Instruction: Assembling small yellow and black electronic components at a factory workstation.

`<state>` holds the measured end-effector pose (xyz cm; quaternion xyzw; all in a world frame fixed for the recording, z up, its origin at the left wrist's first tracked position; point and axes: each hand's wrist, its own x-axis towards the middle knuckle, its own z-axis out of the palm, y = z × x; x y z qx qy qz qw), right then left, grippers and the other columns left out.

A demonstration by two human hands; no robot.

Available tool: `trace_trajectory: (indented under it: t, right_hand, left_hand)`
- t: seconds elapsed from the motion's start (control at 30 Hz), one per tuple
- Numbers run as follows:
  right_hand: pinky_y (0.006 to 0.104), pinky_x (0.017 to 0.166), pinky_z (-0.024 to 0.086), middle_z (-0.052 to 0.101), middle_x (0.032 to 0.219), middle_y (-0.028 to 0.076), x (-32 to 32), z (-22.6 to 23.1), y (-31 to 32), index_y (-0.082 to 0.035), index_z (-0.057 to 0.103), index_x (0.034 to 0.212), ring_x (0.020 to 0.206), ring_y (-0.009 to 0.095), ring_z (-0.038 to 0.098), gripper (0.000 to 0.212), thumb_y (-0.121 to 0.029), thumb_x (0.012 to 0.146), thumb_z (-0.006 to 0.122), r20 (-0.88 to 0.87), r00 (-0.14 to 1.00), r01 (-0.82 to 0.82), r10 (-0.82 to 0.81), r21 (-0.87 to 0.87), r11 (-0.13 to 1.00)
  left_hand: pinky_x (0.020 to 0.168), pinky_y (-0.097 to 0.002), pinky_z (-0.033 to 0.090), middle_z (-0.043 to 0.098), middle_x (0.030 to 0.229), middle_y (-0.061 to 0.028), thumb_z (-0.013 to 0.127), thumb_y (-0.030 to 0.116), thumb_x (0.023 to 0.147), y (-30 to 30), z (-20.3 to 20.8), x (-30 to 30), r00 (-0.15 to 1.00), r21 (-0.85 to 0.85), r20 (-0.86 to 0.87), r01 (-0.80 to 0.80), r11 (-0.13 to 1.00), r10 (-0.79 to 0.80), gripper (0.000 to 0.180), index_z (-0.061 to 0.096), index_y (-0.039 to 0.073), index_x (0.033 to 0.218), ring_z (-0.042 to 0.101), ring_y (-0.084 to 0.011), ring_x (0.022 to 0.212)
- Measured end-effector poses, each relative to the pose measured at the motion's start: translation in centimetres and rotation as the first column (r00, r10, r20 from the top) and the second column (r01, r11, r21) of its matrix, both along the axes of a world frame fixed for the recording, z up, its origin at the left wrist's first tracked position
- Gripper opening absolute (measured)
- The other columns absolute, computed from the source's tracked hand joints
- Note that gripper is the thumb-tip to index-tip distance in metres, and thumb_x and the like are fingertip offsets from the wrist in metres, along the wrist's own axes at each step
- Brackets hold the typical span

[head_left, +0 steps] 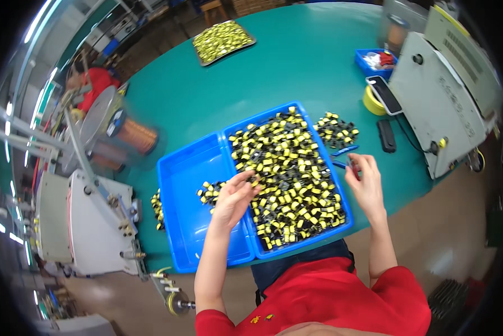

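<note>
My left hand (233,203) is above the inner edge between two joined blue trays. Its fingertips are closed around a small black-and-yellow part (255,180). The right tray (349,219) is heaped with many such parts; the left tray (187,190) has a small cluster of parts (209,192) near its inner side. My right hand (367,183) hovers just outside the right tray's edge, thumb and fingers pinched together; what is between them is too small to make out. Beside its fingertips lie a blue tool (345,150) and a second blue handle (339,164).
More loose parts (336,131) lie beyond the right tray, others (157,210) left of the left tray. Grey machines (439,95) flank the green table (296,50). A phone (383,94) rests on a yellow roll (372,103). A full metal tray (222,42) sits far back.
</note>
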<state>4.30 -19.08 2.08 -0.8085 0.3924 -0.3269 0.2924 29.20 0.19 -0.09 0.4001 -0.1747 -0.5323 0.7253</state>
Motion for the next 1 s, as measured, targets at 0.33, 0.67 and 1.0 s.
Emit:
trace_trajectory:
  t: [0.33,0.67,1.0]
  right_hand:
    - [0.0334,0.067,0.046,0.057,0.089,0.015,8.8,2.9,7.5,0.001,0.054,0.111,0.075,0.025,0.058,0.025,-0.014,0.091,0.053,0.152,0.874,-0.484,0.462,0.198,0.852]
    - [0.0384,0.051,0.05,0.058,0.086,0.014,10.8,0.0,8.0,0.0,0.051,0.102,0.065,0.033,0.062,0.021,-0.018,0.091,0.053,0.126,0.884,-0.446,0.451,-0.067,0.893]
    - [0.038,0.056,0.05,0.062,0.082,0.016,10.2,0.2,8.1,0.0,0.052,0.1,0.067,0.033,0.062,0.019,-0.016,0.091,0.053,0.012,0.863,-0.505,0.505,-0.032,0.863]
  left_hand:
    - [0.085,-0.0298,0.048,0.057,0.108,-0.0107,0.064,0.006,0.083,0.1,0.9,-0.5,0.999,-0.055,-0.015,-0.04,0.998,0.039,0.035,0.051,0.002,0.116,0.06,-0.02,0.094]
    - [0.088,-0.0332,0.049,0.05,0.109,-0.01,0.065,-0.011,0.075,-0.5,1.2,-1.8,0.927,-0.089,0.274,-0.243,0.966,0.258,0.029,0.052,0.001,0.098,0.058,-0.0203,0.098]
    - [0.087,-0.0299,0.05,0.05,0.107,-0.009,0.06,-0.016,0.075,-0.5,1.0,-2.0,0.854,-0.185,0.448,-0.201,0.962,0.265,0.025,0.056,-0.002,0.095,0.053,-0.0161,0.103]
